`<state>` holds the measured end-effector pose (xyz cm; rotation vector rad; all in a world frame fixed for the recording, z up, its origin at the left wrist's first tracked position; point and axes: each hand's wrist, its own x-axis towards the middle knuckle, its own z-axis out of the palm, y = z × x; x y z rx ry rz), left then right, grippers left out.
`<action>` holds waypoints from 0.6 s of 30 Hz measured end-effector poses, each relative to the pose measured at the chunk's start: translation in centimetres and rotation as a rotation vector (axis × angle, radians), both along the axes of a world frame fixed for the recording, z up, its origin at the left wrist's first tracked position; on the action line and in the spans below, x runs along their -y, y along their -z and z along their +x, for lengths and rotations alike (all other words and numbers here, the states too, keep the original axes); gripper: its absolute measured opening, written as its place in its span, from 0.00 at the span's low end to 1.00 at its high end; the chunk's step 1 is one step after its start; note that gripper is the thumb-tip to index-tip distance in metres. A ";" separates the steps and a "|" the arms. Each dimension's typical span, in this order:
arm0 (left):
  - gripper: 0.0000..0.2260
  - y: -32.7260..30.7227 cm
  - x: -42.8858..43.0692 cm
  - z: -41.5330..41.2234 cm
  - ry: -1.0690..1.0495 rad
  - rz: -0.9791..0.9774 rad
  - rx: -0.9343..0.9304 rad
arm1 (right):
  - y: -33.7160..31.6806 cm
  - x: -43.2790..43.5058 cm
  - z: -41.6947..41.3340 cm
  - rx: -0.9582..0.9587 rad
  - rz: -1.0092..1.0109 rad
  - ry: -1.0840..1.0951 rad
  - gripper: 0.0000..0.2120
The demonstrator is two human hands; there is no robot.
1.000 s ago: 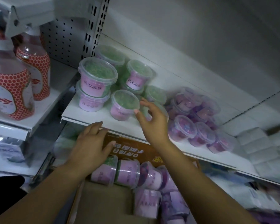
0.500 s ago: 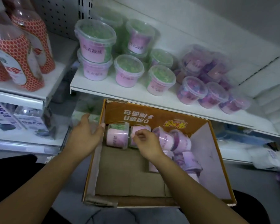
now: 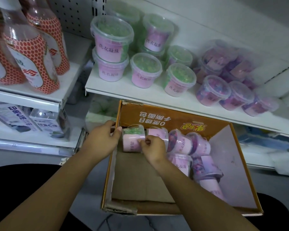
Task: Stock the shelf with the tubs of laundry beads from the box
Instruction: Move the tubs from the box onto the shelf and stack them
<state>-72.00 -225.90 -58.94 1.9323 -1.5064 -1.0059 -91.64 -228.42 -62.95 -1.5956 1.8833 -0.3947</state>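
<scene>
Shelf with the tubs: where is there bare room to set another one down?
Bare shelf runs along its front edge, before the green tubs; a narrow gap lies between them and the purple tubs. Behind, tubs sit packed and stacked. The box floor near the person is bare too.

A bare strip of the shelf [image 3: 110,88] is left open along its front edge, widest at the left corner. Behind it, passage is blocked by the green tubs [image 3: 146,70] and, to the right, by the purple tubs [image 3: 213,90], all set close together. The near half of the box [image 3: 172,121] is unobstructed down to its floor. Its far wall and right side are lined with tubs lying on their sides [image 3: 182,144]. The far left corner is occupied by the left hand [image 3: 102,140], gripping the left wall, and the right hand [image 3: 153,149], pinching the end tub [image 3: 132,140].
</scene>
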 end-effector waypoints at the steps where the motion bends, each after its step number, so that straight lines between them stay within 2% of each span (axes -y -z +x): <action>1: 0.18 -0.1 -0.1 0.0 -0.007 0.001 -0.018 | 0.0 -0.2 -0.2 0.014 -0.009 0.005 0.08; 5: 0.33 -1.3 -0.9 -0.2 0.009 -0.115 -0.008 | -0.7 -1.8 -1.0 0.038 -0.041 0.080 0.12; 10: 0.34 -2.8 -1.2 -0.3 0.082 -0.246 -0.028 | -4.4 -3.8 -0.8 -0.005 -0.369 -0.004 0.10; 13: 0.35 -3.5 -0.8 -1.1 0.143 -0.298 -0.041 | -7.1 -3.8 -0.9 0.014 -0.468 -0.011 0.10; 16: 0.33 -4.2 -0.7 -2.0 0.156 -0.188 -0.216 | -9.6 -3.3 -1.7 0.050 -0.535 0.013 0.10; 18: 0.31 -4.4 -0.6 -2.6 0.146 -0.124 -0.421 | -11.0 -3.0 -1.9 0.081 -0.612 0.009 0.10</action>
